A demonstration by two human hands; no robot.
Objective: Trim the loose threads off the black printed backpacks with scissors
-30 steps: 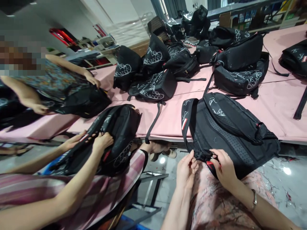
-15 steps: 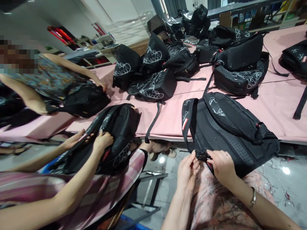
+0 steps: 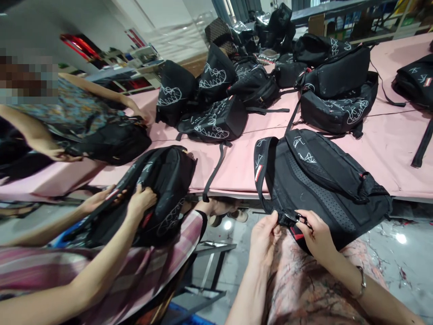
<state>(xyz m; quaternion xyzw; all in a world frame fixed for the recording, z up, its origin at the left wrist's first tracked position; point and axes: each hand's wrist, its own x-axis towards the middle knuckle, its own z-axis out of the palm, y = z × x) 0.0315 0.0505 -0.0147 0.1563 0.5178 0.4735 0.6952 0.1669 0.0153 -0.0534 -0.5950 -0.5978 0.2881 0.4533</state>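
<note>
A black backpack (image 3: 324, 185) leans from the table edge onto my lap, its back panel and shoulder straps facing up. White line drawings and a red-and-white tag mark the straps. My left hand (image 3: 264, 239) is closed, pinching the lower end of the left shoulder strap (image 3: 286, 217) at the bag's bottom corner. Close beside it, my right hand (image 3: 316, 234) is closed on a small dark piece with narrow prongs (image 3: 303, 219); its kind cannot be made out. A bit of red (image 3: 297, 234) shows on the bag below the fingers.
Several black backpacks with white drawings (image 3: 216, 119) stand and lie on the pink-covered table (image 3: 237, 167). To my left, a co-worker's hands (image 3: 142, 198) hold another black backpack (image 3: 169, 180). Farther back, a second person (image 3: 74, 104) handles a black bag (image 3: 115, 140).
My right hand has drawn slightly right, away from my left, and a small dark pronged piece now shows at its fingertips. My left hand keeps its pinch. The second person's hands have shifted left.
</note>
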